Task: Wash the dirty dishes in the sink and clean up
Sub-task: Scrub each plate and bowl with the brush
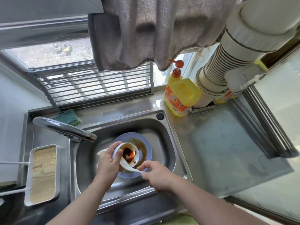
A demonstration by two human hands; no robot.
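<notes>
Gripping a bowl [129, 151] above the sink [168, 127], left hand [108, 161]; right hand [155, 174] pinches a spoon [129, 167].

The only printing in sight is on the yellow dish soap bottle [181, 93] by the window: an orange label [174, 101] with white characters and small round badges, all too blurred to read.
</notes>
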